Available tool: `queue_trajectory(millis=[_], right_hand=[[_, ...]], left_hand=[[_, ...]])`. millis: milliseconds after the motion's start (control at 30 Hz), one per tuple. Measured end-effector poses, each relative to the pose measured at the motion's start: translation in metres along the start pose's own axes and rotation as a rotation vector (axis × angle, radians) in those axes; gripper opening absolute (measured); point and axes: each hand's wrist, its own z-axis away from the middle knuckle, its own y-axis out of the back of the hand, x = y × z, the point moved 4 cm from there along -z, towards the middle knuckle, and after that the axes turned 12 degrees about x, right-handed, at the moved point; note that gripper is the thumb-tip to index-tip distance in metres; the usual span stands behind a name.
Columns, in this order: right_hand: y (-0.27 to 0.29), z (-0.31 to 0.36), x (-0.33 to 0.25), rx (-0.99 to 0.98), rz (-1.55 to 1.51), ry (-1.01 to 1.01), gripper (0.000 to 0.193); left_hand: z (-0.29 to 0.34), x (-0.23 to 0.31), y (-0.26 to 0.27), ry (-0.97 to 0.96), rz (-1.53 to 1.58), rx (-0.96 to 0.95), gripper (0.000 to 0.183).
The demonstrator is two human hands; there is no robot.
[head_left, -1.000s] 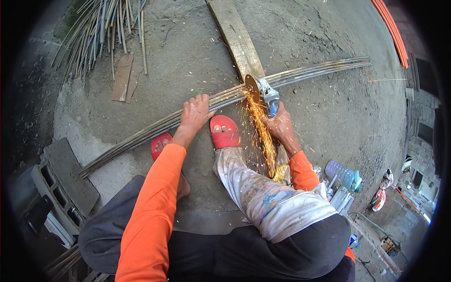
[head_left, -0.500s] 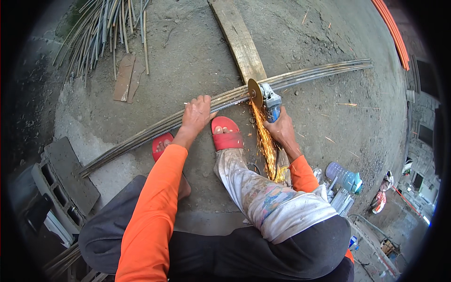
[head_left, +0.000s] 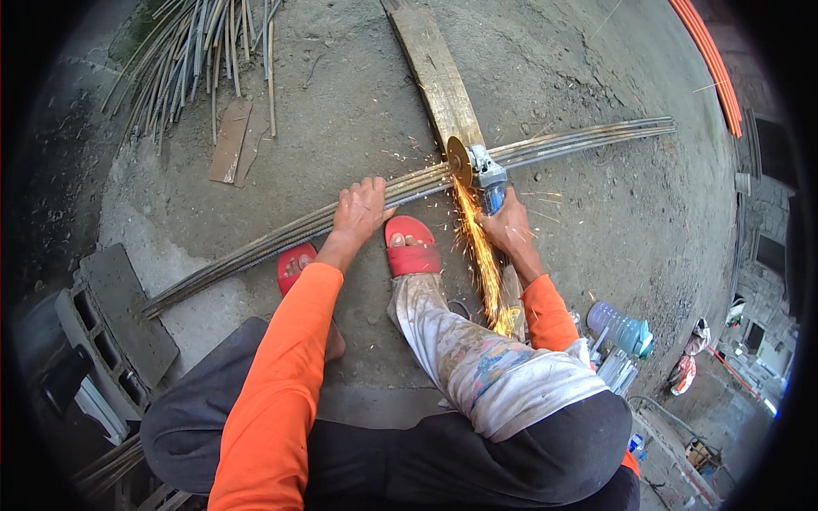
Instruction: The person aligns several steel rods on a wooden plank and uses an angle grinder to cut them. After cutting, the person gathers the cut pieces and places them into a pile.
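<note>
My left hand point(head_left: 360, 209) is closed round a bundle of long steel rebar rods point(head_left: 264, 247), left of the spot where sparks come off. The rods run from lower left to upper right, lying across a wooden plank point(head_left: 437, 72). With my right hand point(head_left: 509, 223) I grip an angle grinder point(head_left: 489, 179) by its body. Its round cutting disc point(head_left: 459, 162) stands on edge against the rods at the plank's near end. A stream of orange sparks point(head_left: 479, 247) pours from the disc back toward me, past the right side of my red slipper point(head_left: 411, 244).
More rods point(head_left: 192, 60) lie in a loose pile at the far left, near a flat brown board piece point(head_left: 230, 140). A hollow concrete block point(head_left: 102, 336) is at the left. A plastic water jug point(head_left: 620, 329) lies at my right; orange pipes point(head_left: 707, 64) are at the far right.
The disc has shifted slightly down and left, deeper among the rods. Sparks now also scatter on its left side. Both hands keep their holds.
</note>
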Motion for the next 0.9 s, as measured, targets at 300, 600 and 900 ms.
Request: queue_trajectory(millis=[300,600,900], right_hand=[[0.000,0.027,0.035,0.020,0.016,-0.008,0.060],[-0.002,0.016,0.014,0.016,0.009,-0.021,0.062],[-0.006,-0.006,0.001,0.032,0.053,0.013,0.063]], left_hand=[[-0.001,0.000,0.001,0.009,0.017,-0.008,0.052],[0.001,-0.001,0.000,-0.013,-0.010,0.023,0.053],[-0.002,0.000,0.000,-0.013,-0.002,0.031,0.055]])
